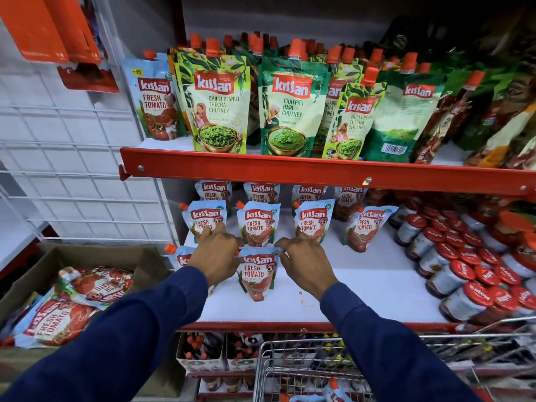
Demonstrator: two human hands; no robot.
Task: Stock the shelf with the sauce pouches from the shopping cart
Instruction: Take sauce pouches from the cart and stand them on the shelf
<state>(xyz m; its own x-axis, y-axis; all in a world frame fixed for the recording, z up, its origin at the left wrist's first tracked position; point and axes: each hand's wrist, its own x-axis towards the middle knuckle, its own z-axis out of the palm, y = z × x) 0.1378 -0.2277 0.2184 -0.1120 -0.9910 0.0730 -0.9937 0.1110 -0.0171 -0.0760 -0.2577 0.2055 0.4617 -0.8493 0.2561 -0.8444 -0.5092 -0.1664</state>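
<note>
A light-blue tomato ketchup pouch (256, 275) stands near the front of the white middle shelf (362, 288). My left hand (216, 256) pinches its top left corner and my right hand (304, 261) pinches its top right corner. Another pouch (178, 256) stands just left of it, mostly hidden behind my left hand. Behind them, a row of the same pouches (258, 224) stands upright, with a further row at the shelf back. The wire shopping cart (333, 369) is below, with one pouch (333, 393) showing at the bottom edge.
Chutney pouches (290, 108) fill the red-edged upper shelf (290, 169). Red-lidded jars (470, 271) crowd the right of the middle shelf. A cardboard box (95, 256) with larger ketchup pouches (58, 317) sits at the left. A white wire grid panel (72, 169) lines the left side.
</note>
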